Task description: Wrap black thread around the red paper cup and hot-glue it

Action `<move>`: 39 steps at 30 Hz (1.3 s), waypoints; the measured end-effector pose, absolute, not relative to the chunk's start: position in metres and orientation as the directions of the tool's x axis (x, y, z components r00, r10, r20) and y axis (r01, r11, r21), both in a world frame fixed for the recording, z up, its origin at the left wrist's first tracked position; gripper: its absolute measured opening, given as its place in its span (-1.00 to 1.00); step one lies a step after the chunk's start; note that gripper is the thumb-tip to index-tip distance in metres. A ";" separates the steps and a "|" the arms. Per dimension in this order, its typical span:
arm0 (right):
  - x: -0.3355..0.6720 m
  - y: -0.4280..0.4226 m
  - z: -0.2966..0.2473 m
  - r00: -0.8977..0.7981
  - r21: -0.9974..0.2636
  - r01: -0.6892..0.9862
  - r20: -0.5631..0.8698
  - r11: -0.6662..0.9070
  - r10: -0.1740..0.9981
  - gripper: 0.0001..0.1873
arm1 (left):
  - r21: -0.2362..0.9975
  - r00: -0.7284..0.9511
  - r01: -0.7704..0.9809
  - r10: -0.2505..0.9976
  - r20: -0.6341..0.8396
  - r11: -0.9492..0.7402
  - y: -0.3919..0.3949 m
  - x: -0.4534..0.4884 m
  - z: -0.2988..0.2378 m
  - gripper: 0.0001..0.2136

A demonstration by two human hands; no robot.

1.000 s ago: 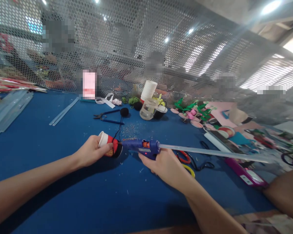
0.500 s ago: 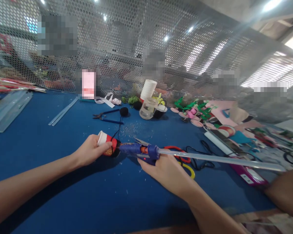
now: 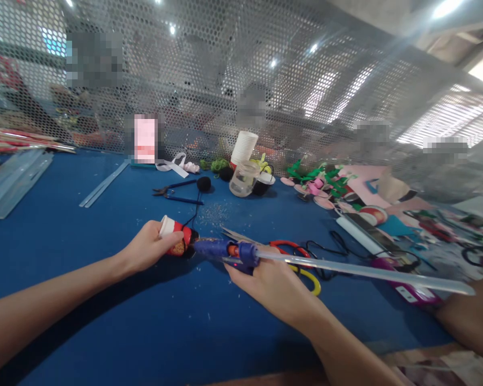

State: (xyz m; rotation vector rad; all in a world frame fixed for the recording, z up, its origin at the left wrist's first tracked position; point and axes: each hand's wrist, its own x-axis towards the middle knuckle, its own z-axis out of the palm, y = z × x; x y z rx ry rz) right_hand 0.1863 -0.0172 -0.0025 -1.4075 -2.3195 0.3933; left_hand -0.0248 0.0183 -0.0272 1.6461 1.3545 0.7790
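View from the head camera, as I read it from my remote station. The left hand (image 3: 147,251) has its fingers wrapped around a small paper cup (image 3: 173,231), white at the rim, wrapped in red, with a dark end. The cup lies on its side, low over the blue table (image 3: 104,327) near the middle of the view; I cannot tell whether it rests on the surface. The right hand (image 3: 271,281) is clenched on the grip of a blue glue gun (image 3: 225,250), whose nozzle meets the cup's dark end. A long, clear glue stick (image 3: 362,272) juts from the back of the gun towards the right.

Just behind the gun lie scissors (image 3: 301,262) with red and yellow handles. Farther back I see pliers (image 3: 177,192), a black pompom (image 3: 204,184), a clear plastic cup (image 3: 243,179) and a stack of white cups (image 3: 244,147), all before a perforated metal screen (image 3: 225,80). Loose glue sticks (image 3: 8,182) lie at far left. Another person's arm (image 3: 470,321) enters at lower right, well apart from both hands
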 end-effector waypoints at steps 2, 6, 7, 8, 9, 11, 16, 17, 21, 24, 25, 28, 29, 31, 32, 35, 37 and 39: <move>0.186 -0.016 -0.004 -0.424 -0.438 0.768 0.201 0.468 0.883 -0.88 | 0.893 0.218 0.447 0.975 -0.052 -0.052 0.018 -0.025 -0.028 -0.71; 0.186 -0.016 -0.007 -0.420 -0.469 0.740 0.235 0.481 0.876 -0.96 | 0.894 0.203 0.447 0.977 -0.070 -0.029 0.019 -0.025 -0.029 -0.72; 0.186 -0.016 -0.007 -0.418 -0.465 0.741 0.243 0.484 0.875 -0.96 | 0.894 0.197 0.448 0.978 -0.069 -0.027 0.019 -0.025 -0.029 -0.72; 0.186 -0.016 -0.007 -0.416 -0.460 0.745 0.247 0.484 0.875 -0.96 | 0.893 0.191 0.450 0.979 -0.066 -0.027 0.019 -0.025 -0.029 -0.71; 0.185 -0.017 -0.007 -0.411 -0.459 0.748 0.247 0.480 0.877 -0.95 | 0.892 0.185 0.451 0.981 -0.064 -0.027 0.019 -0.025 -0.029 -0.72; 0.185 -0.018 -0.006 -0.408 -0.461 0.750 0.241 0.474 0.881 -0.91 | 0.892 0.172 0.452 0.983 -0.065 -0.020 0.019 -0.025 -0.029 -0.72; 0.184 -0.021 -0.003 -0.424 -0.451 0.751 0.232 0.483 0.875 -0.88 | 0.906 0.148 0.423 0.986 -0.079 0.009 0.019 -0.023 -0.027 -0.74; 0.183 -0.022 -0.002 -0.426 -0.449 0.753 0.225 0.481 0.877 -0.88 | 0.910 0.149 0.415 0.986 -0.079 0.011 0.019 -0.022 -0.026 -0.74; 0.182 -0.022 0.001 -0.432 -0.448 0.764 0.179 0.464 0.884 -0.89 | 0.917 0.146 0.398 0.987 -0.073 0.009 0.018 -0.022 -0.025 -0.75; 0.183 -0.022 0.000 -0.443 -0.453 0.753 0.186 0.477 0.877 -0.88 | 0.917 0.155 0.399 0.985 -0.069 0.002 0.019 -0.022 -0.026 -0.75; 0.183 -0.021 -0.001 -0.451 -0.454 0.746 0.194 0.487 0.871 -0.88 | 0.917 0.159 0.399 0.985 -0.066 -0.003 0.019 -0.022 -0.026 -0.75; 0.184 -0.018 -0.004 -0.427 -0.470 0.739 0.229 0.483 0.875 -0.90 | 0.913 0.164 0.408 0.984 -0.065 -0.008 0.019 -0.021 -0.026 -0.74; 0.184 -0.017 -0.003 -0.401 -0.487 0.738 0.239 0.466 0.884 -0.91 | 0.911 0.169 0.413 0.984 -0.062 -0.013 0.019 -0.021 -0.026 -0.73; 0.184 -0.014 -0.001 -0.354 -0.532 0.729 0.245 0.431 0.902 -0.94 | 0.906 0.177 0.422 0.983 -0.052 -0.029 0.018 -0.021 -0.024 -0.72; 0.184 -0.013 0.000 -0.339 -0.546 0.725 0.248 0.419 0.908 -0.94 | 0.903 0.181 0.428 0.982 -0.048 -0.034 0.017 -0.021 -0.024 -0.72; 0.185 -0.007 0.004 -0.269 -0.630 0.712 0.163 0.310 0.949 -0.86 | 0.895 0.176 0.445 0.982 -0.063 -0.022 0.016 -0.021 -0.023 -0.73; 0.189 -0.001 0.004 -0.209 -0.730 0.662 0.038 0.170 0.977 -0.80 | 0.886 0.171 0.464 0.983 -0.072 -0.016 0.016 -0.022 -0.024 -0.73; 0.195 0.009 0.002 -0.165 -0.825 0.561 -0.027 0.072 0.986 -0.79 | 0.874 0.178 0.484 0.983 -0.052 -0.041 0.016 -0.023 -0.026 -0.73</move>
